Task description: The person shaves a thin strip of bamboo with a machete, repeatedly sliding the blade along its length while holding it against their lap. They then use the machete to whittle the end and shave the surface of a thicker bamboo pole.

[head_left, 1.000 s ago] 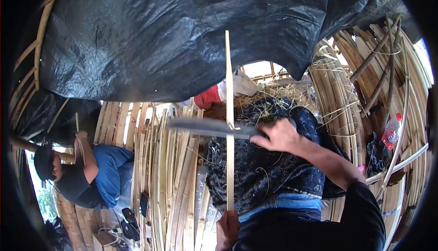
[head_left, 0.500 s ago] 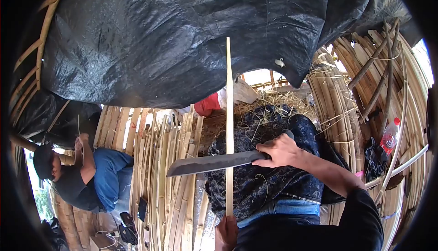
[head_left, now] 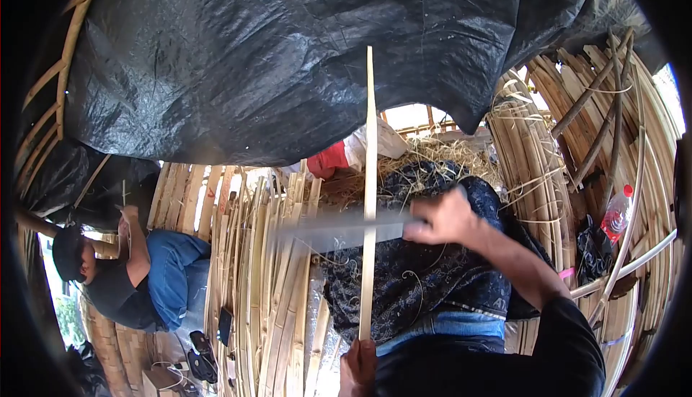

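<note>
My right hand (head_left: 447,217) is wrapped round the handle of a machete (head_left: 339,232), whose broad blade points left and is blurred by motion. The blade crosses a long, pale bamboo strip (head_left: 368,281); contact between them is hard to make out. Low in the view, my left hand (head_left: 358,364) grips the near end of this strip, which stands up and away from me to a narrow tip. Under the blade, a dark patterned cloth (head_left: 389,274) covers my lap, with thin curled shavings on it.
Split bamboo slats (head_left: 277,296) lie in a bundle at left, beyond which another person (head_left: 122,274) sits. Black plastic sheeting (head_left: 288,65) hangs ahead. Bamboo stacks (head_left: 533,166), a plastic bottle (head_left: 616,213) and leaning poles (head_left: 616,108) are at right. Shavings (head_left: 447,159) pile up behind the cloth.
My right hand and the machete have moved up and away along the strip, the blade now blurred. The strip's tip has shifted slightly right and up.
</note>
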`<control>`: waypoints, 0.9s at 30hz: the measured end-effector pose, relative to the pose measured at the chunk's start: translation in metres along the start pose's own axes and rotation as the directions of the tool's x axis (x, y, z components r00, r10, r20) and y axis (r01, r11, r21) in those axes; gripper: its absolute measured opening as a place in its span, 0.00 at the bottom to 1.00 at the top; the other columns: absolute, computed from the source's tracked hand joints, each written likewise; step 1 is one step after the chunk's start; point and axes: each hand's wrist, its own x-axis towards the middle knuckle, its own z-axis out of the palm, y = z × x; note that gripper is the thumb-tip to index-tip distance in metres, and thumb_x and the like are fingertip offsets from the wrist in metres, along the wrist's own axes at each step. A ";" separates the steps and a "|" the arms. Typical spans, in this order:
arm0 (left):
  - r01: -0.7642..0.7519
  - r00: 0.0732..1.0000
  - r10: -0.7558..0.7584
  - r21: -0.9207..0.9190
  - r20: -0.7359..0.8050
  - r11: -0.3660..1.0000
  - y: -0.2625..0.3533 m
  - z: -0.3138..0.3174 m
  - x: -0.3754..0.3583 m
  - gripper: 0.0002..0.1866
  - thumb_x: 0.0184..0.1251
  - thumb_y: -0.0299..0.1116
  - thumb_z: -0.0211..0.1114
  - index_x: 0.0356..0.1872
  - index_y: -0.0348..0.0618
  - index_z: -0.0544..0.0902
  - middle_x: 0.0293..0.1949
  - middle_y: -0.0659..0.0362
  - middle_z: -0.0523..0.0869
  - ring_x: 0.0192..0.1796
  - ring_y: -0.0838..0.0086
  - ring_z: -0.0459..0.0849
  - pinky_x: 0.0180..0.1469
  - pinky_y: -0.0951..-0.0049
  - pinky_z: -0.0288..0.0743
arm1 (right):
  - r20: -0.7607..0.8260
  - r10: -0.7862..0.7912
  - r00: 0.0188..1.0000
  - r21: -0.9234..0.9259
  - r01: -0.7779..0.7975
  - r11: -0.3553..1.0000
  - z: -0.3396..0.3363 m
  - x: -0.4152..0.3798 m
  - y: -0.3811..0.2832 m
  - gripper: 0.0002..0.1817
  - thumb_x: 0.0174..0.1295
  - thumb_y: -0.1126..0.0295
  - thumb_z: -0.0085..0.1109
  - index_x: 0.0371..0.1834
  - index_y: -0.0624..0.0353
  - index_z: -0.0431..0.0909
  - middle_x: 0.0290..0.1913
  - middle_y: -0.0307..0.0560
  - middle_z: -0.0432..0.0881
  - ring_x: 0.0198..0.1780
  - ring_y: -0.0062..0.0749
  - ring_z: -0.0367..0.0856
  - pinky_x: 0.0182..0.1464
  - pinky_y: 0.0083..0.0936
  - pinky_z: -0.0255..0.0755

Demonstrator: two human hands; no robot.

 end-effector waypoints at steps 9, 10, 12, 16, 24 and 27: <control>0.585 0.806 -0.544 -0.176 0.233 0.792 0.008 -0.001 0.001 0.22 0.79 0.49 0.52 0.28 0.42 0.75 0.16 0.62 0.69 0.18 0.77 0.66 0.20 0.68 0.56 | 0.127 0.066 0.990 0.067 -0.075 0.995 -0.004 -0.003 -0.027 0.29 0.65 0.37 0.56 0.38 0.54 0.88 0.14 0.46 0.79 0.15 0.42 0.82 0.20 0.38 0.76; 0.543 0.836 -0.508 -0.175 0.209 0.821 0.021 -0.003 0.009 0.20 0.81 0.43 0.51 0.30 0.39 0.75 0.18 0.59 0.73 0.19 0.76 0.70 0.21 0.70 0.60 | 0.138 0.053 0.989 0.051 -0.060 0.997 -0.007 -0.001 -0.032 0.30 0.65 0.37 0.57 0.38 0.55 0.87 0.16 0.47 0.81 0.17 0.42 0.82 0.22 0.38 0.77; 0.498 0.864 -0.471 -0.162 0.178 0.852 0.026 -0.006 0.015 0.18 0.82 0.38 0.49 0.32 0.35 0.75 0.19 0.56 0.76 0.19 0.76 0.74 0.21 0.71 0.65 | 0.137 0.079 0.987 0.081 -0.091 0.993 -0.014 0.005 -0.031 0.30 0.65 0.37 0.57 0.37 0.55 0.87 0.17 0.46 0.82 0.17 0.42 0.83 0.22 0.37 0.77; 0.567 0.820 -0.522 -0.204 0.235 0.798 0.019 -0.008 0.014 0.23 0.83 0.44 0.46 0.31 0.36 0.74 0.18 0.58 0.75 0.21 0.79 0.74 0.22 0.71 0.65 | 0.126 0.130 0.983 0.117 -0.145 0.983 -0.012 0.004 -0.037 0.31 0.65 0.36 0.56 0.34 0.56 0.85 0.15 0.48 0.81 0.16 0.43 0.82 0.22 0.37 0.77; 0.600 0.798 -0.575 -0.145 0.180 0.787 0.009 0.003 0.002 0.25 0.82 0.46 0.46 0.29 0.36 0.76 0.15 0.56 0.76 0.17 0.73 0.76 0.21 0.67 0.66 | 0.067 0.132 0.989 0.021 -0.134 0.991 -0.010 0.006 -0.018 0.33 0.63 0.32 0.56 0.28 0.56 0.84 0.13 0.44 0.78 0.12 0.35 0.78 0.17 0.39 0.74; 0.416 0.907 -0.414 -0.010 0.084 0.909 0.006 0.008 -0.003 0.25 0.81 0.46 0.47 0.29 0.36 0.77 0.16 0.53 0.79 0.18 0.66 0.81 0.21 0.65 0.68 | 0.087 0.161 0.983 0.030 -0.164 0.986 -0.006 0.010 -0.015 0.36 0.65 0.32 0.53 0.28 0.58 0.84 0.09 0.45 0.74 0.11 0.32 0.77 0.14 0.36 0.72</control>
